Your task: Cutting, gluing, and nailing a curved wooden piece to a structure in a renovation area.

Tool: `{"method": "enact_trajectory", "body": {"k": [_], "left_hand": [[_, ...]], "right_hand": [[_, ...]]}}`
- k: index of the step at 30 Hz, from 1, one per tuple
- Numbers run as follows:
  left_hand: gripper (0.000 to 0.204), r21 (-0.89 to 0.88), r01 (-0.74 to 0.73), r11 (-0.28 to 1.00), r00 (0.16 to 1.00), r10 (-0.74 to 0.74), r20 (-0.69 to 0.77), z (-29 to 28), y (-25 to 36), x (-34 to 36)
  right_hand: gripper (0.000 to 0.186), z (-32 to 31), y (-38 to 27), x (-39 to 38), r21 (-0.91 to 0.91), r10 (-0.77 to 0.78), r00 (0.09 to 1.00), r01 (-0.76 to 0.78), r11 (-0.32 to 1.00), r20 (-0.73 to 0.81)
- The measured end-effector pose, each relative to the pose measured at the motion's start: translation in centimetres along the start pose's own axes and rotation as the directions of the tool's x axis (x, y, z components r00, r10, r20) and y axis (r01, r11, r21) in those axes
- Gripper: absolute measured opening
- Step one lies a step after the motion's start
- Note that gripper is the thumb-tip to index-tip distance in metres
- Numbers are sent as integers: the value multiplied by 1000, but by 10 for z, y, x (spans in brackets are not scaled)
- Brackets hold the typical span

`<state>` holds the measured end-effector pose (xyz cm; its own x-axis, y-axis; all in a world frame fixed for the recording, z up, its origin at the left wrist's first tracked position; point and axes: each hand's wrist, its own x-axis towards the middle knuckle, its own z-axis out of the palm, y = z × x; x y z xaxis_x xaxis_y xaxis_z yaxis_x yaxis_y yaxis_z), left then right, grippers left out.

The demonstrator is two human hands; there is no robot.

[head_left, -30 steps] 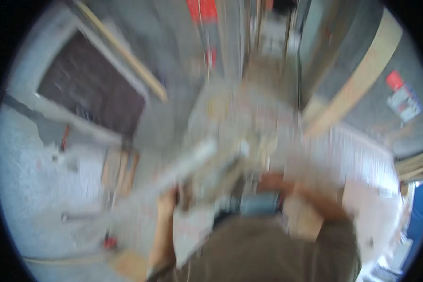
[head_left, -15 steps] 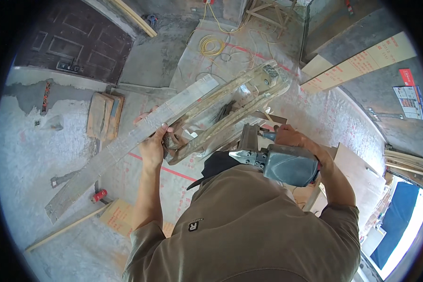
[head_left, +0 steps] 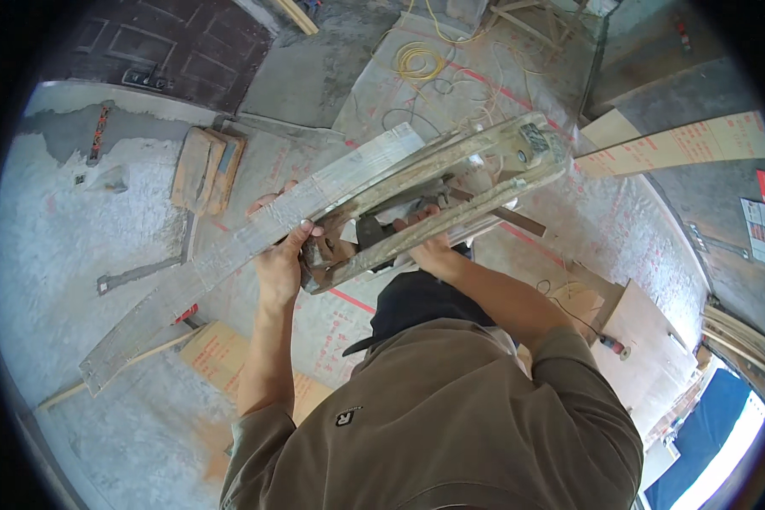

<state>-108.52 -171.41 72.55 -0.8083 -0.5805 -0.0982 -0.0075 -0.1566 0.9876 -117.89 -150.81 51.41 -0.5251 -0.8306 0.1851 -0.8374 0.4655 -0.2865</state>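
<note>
A long, dusty, pale board [head_left: 221,242] runs slantwise across the view. My left hand [head_left: 278,263] is closed across it, thumb on the near edge and fingertips at the far edge. Against the board lies a worn wooden frame [head_left: 450,223] with two long plaster-smeared rails and short end pieces. My right hand [head_left: 429,242] reaches between those rails with its fingers curled beside a dark grey piece [head_left: 371,231]. The near rail hides part of that hand, so what it grips cannot be made out. A black cap [head_left: 425,304] is just below.
A coiled yellow cord [head_left: 420,61] lies on the sheet-covered floor. Brown sacks [head_left: 208,170] are at left, below a dark door [head_left: 157,51]. At right, a corded power tool [head_left: 614,345] rests at a plywood panel [head_left: 646,357]. A printed brown board [head_left: 680,143] leans farther back.
My right hand has moved left, from the right side into the frame. The large grey nail gun it held is no longer plainly visible. My left hand keeps its hold on the board.
</note>
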Motion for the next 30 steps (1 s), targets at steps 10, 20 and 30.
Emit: {"method": "enact_trajectory", "body": {"k": [10,20,30], "left_hand": [[45,56,62,996,998,-61,-24,5,2,8],[56,240,78,968,996,-66,-59,-13,-5,5],[66,135,12,991,994,3,-109,-31,-16,-12]], "right_hand": [[21,173,109,2,-123,-321,938,306,944,-129],[39,111,123,-25,-708,-417,877,452,543,241],[71,108,101,-141,236,-59,970,1,972,237]]}}
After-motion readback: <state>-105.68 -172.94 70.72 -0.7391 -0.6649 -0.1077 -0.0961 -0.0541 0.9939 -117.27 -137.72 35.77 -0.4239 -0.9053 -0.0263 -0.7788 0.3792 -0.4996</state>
